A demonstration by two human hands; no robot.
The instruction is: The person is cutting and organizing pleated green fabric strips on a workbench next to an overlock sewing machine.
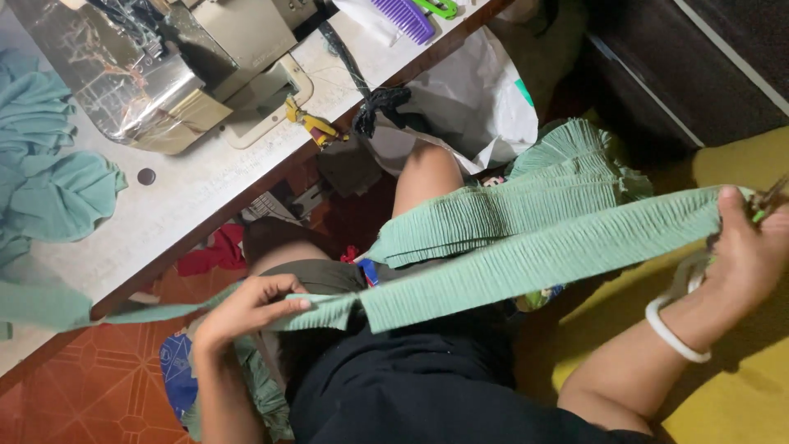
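A long band of green pleated fabric (526, 255) stretches across the middle of the frame, ridged with fine crosswise folds like crepe, soft and matte. It runs from lower left up to the right edge, and a second length doubles back above it, fanning into a ruffled heap at centre right.

The left hand (246, 308), low and left of centre, pinches the band between thumb and curled fingers, right where the pleats flatten into a smooth, narrow strip trailing off to the left edge. The right hand (744, 247), at the far right edge, is closed around the other end, pulling it taut (there is something thin and dark at the fingers, too blurred to name). A white bangle (674, 329) circles that wrist.

Upper left, the pale worktop (164, 222) runs diagonally, its dark wooden edge facing the lap. On it sits a sewing machine (164, 74), glossy metal with a wrinkled shiny cover, beside loose teal cloth (49, 173). Small yellow-handled snips (312, 123) lie at the worktop's edge, and a purple comb (403, 16) at the top.

A white plastic bag (468, 107) slumps below the worktop. Orange patterned floor tiles (90, 386) show lower left, a yellow surface (740, 395) lower right. The band hangs free over the lap, with open air beneath it.
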